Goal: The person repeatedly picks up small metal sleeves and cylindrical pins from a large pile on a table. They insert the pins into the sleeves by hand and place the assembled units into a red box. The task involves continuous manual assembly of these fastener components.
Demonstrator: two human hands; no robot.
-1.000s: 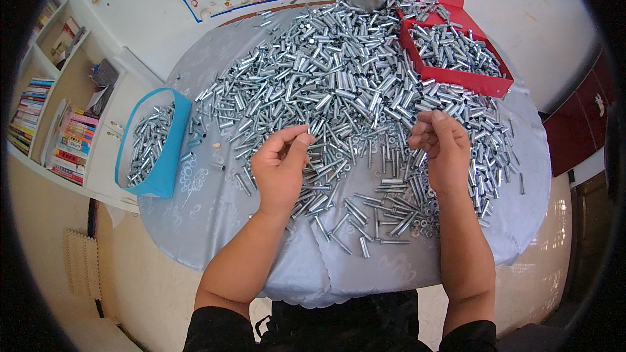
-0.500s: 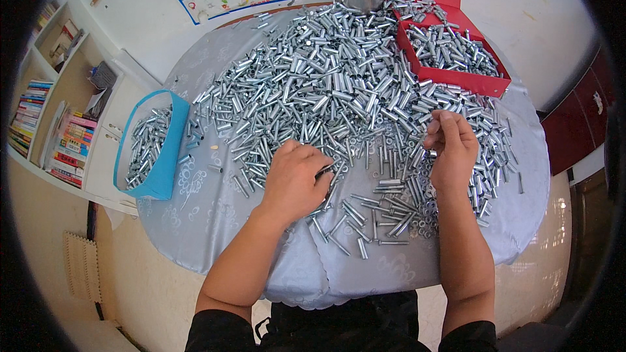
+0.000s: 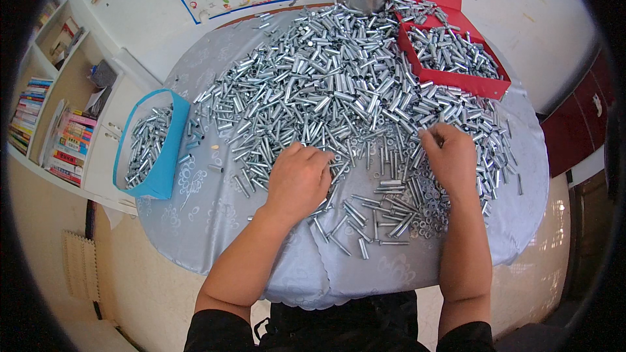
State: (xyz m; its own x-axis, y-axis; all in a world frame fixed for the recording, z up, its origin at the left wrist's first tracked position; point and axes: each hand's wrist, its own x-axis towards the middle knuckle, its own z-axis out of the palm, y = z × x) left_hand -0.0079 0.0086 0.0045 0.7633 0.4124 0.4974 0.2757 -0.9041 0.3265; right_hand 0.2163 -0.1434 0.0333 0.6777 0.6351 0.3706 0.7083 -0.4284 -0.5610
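Round table (image 3: 215, 241), head view: grey cloth; blue box (image 3: 166, 173) left, red box (image 3: 466, 83) far right, both holding metal parts.
Metal pieces (image 3: 326, 85): heaped from middle to far side; loose bolts (image 3: 355, 212) near, washers (image 3: 428, 225) near right.
Left hand (image 3: 300, 179): curled at the heap's near edge; grip hidden, cannot tell.
Right hand (image 3: 452, 160): fingers bent over the heap's right part; contents unclear.
Step in hand: probably picking out pieces.
Next move: likely calls for a light fingertip pinch.
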